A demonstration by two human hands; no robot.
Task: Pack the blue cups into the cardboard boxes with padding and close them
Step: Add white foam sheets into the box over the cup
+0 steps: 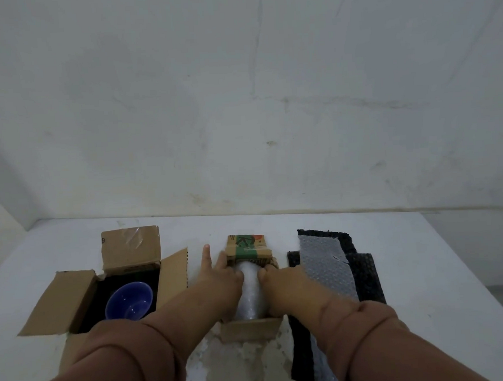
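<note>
Nearest the person, two sleeved forearms reach forward over the white surface (422,239) and meet at a small cardboard box (251,325) in the middle. Left hand (226,274) and right hand (278,279) press in from either side on a bubble-wrapped bundle (250,292) sitting in that box; the left index finger sticks out straight and away, the other fingers curl against the wrap. Whether a cup is inside the wrap I cannot tell, since the padding hides it. The bundle's long axis runs away from the person, towards the box's far printed flap (249,247), which stands up just beyond the fingertips. Both hands are about equally near, so either could fold that flap down towards the person; my guess is the bundle needs pushing lower first.

To the left, well apart from the hands, a larger open box (75,298) holds a blue cup (129,300) lying tilted on dark padding, unwrapped on top, its four flaps spread. The left hand is the nearer one to it.

To the right, a loose bubble wrap sheet (327,265) lies over black foam pieces (365,277), just beside the right hand. Behind everything rises a bare, stained wall (240,103).
</note>
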